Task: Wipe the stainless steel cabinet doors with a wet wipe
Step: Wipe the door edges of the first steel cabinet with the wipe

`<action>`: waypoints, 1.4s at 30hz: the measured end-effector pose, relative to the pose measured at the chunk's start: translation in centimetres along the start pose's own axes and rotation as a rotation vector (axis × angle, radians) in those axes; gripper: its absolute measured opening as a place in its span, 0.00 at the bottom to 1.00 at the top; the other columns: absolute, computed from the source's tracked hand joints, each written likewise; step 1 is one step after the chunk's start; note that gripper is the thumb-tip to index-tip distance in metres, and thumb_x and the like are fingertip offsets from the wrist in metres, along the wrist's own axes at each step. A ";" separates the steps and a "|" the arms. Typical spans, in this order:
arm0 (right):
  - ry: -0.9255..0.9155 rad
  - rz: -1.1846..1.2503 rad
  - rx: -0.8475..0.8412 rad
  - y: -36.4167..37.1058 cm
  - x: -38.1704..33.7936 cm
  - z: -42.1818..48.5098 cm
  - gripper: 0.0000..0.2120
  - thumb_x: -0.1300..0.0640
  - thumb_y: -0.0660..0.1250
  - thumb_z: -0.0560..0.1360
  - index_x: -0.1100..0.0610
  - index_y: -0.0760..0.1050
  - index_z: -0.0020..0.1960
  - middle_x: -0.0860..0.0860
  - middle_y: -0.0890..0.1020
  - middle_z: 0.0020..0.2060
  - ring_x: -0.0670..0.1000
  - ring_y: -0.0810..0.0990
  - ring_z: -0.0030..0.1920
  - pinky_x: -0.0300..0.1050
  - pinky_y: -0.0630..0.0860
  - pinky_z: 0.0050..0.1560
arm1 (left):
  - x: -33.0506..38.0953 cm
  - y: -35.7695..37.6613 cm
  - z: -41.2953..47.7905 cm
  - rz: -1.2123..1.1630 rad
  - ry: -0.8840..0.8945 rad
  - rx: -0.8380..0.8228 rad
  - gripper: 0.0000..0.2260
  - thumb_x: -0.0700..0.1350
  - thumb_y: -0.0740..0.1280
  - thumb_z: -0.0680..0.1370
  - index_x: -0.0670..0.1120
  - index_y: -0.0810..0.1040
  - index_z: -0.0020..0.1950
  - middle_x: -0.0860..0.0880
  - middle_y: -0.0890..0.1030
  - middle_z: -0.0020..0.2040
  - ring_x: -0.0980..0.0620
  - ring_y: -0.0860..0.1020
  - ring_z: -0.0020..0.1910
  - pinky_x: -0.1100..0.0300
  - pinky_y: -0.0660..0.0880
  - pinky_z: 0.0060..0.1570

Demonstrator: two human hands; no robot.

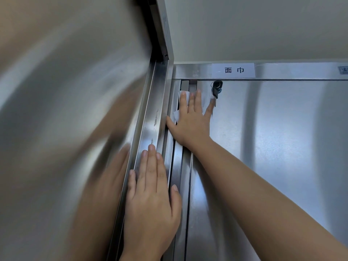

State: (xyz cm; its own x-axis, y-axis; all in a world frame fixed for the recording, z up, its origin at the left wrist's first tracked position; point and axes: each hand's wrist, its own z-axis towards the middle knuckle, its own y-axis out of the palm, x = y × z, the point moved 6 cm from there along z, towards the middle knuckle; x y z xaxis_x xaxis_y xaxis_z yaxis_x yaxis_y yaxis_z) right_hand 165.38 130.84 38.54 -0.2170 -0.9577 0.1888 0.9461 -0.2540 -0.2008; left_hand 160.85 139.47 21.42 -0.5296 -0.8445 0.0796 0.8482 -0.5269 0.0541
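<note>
Right hand (190, 125), fingers (197, 98) spread wide and flat, presses the wet wipe (183, 96) beneath them onto the cabinet door (282, 147) at its upper corner; bare panel extends rightward and below. Left hand (150, 200), fingers straight, rests flat on the neighbouring door's edge (150, 119).

Glossy brushed-steel cabinet door (273, 147), white paper label (233, 70)

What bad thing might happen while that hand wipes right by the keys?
The right hand, pressing the wet wipe flat, reaches almost to the hanging keys; a wider swipe might knock or snag them. Its thumb lies by the gap beside the open door's edge, where the left hand rests, so either might get pinched if that door swings.
</note>
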 end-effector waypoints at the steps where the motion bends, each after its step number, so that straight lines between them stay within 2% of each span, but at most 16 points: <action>1: -0.006 0.002 -0.010 -0.1 0.1 0.1 0.36 0.37 0.43 0.77 0.57 0.37 0.76 0.60 0.43 0.75 0.56 0.34 0.74 0.62 0.26 0.64 | 0.0 0.0 0.0 0.009 -0.001 -0.002 0.28 0.47 0.53 0.73 0.34 0.66 0.70 0.39 0.63 0.72 0.40 0.62 0.70 0.48 0.57 0.67; 7: 0.013 0.079 -0.034 -1.2 0.5 3.0 0.34 0.39 0.45 0.79 0.55 0.39 0.77 0.57 0.44 0.76 0.53 0.33 0.74 0.60 0.42 0.71 | 0.0 0.0 0.0 0.039 0.005 0.008 0.28 0.47 0.53 0.72 0.34 0.67 0.69 0.39 0.64 0.71 0.39 0.63 0.70 0.44 0.60 0.65; 10: -0.002 0.063 -0.004 -1.0 0.7 2.3 0.34 0.38 0.44 0.79 0.55 0.39 0.77 0.57 0.45 0.76 0.54 0.35 0.74 0.60 0.40 0.70 | 0.1 0.1 0.0 0.055 0.012 0.004 0.28 0.47 0.54 0.72 0.34 0.67 0.69 0.39 0.64 0.71 0.39 0.63 0.70 0.40 0.58 0.63; 15: -0.027 0.017 0.029 -0.3 -0.1 -0.5 0.34 0.37 0.43 0.78 0.55 0.39 0.76 0.59 0.46 0.76 0.56 0.36 0.75 0.64 0.29 0.66 | 0.0 0.2 0.0 0.062 0.006 -0.009 0.28 0.48 0.53 0.73 0.34 0.65 0.70 0.38 0.62 0.72 0.40 0.60 0.71 0.40 0.55 0.64; 24: -0.042 0.090 -0.028 1.0 -1.4 -7.5 0.34 0.38 0.44 0.79 0.54 0.37 0.76 0.59 0.42 0.76 0.55 0.34 0.74 0.66 0.32 0.67 | -0.1 0.6 -0.2 0.044 -0.002 -0.039 0.29 0.48 0.50 0.75 0.35 0.58 0.73 0.39 0.55 0.75 0.45 0.52 0.74 0.48 0.51 0.69; 28: -0.045 0.136 -0.042 1.4 -1.8 -9.8 0.34 0.39 0.46 0.79 0.55 0.36 0.76 0.60 0.42 0.75 0.56 0.34 0.74 0.61 0.31 0.68 | 0.0 0.5 -1.7 0.046 -0.019 -0.019 0.29 0.47 0.52 0.74 0.36 0.58 0.73 0.39 0.56 0.75 0.44 0.54 0.74 0.46 0.54 0.69; 30: -0.052 0.153 -0.048 1.5 -2.0 -10.7 0.35 0.39 0.46 0.79 0.56 0.36 0.76 0.60 0.40 0.75 0.56 0.33 0.74 0.57 0.28 0.67 | 0.2 0.4 -2.9 0.049 -0.029 0.007 0.29 0.46 0.53 0.74 0.35 0.59 0.73 0.38 0.58 0.74 0.42 0.56 0.74 0.44 0.57 0.68; 33: -0.067 0.193 -0.062 1.6 -2.3 -12.1 0.35 0.40 0.46 0.79 0.56 0.36 0.76 0.60 0.40 0.75 0.56 0.33 0.74 0.54 0.22 0.64 | 0.3 0.3 -4.5 0.053 -0.046 0.025 0.29 0.45 0.54 0.73 0.35 0.60 0.73 0.38 0.59 0.74 0.44 0.56 0.73 0.46 0.56 0.68; 38: -0.066 0.201 -0.081 2.1 -2.7 -15.2 0.35 0.39 0.47 0.79 0.56 0.37 0.76 0.60 0.41 0.75 0.56 0.36 0.75 0.56 0.30 0.68 | 0.0 0.2 -7.5 0.077 -0.051 -0.035 0.29 0.45 0.55 0.73 0.35 0.58 0.73 0.41 0.54 0.74 0.45 0.53 0.74 0.46 0.55 0.68; 42: -0.067 0.202 -0.109 2.5 -3.1 -18.0 0.34 0.39 0.46 0.79 0.56 0.37 0.76 0.60 0.42 0.75 0.56 0.37 0.75 0.56 0.29 0.67 | -0.3 0.1 -10.8 0.088 -0.062 -0.119 0.30 0.45 0.55 0.74 0.35 0.56 0.74 0.39 0.53 0.75 0.44 0.51 0.74 0.46 0.53 0.69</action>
State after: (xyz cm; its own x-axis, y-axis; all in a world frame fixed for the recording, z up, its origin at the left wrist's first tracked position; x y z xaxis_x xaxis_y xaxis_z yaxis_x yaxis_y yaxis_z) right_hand 164.11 130.76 20.12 -0.0059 -0.9803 0.1972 0.9364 -0.0746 -0.3428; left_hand 161.09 138.64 10.68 -0.4495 -0.8822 0.1403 0.8837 -0.4621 -0.0742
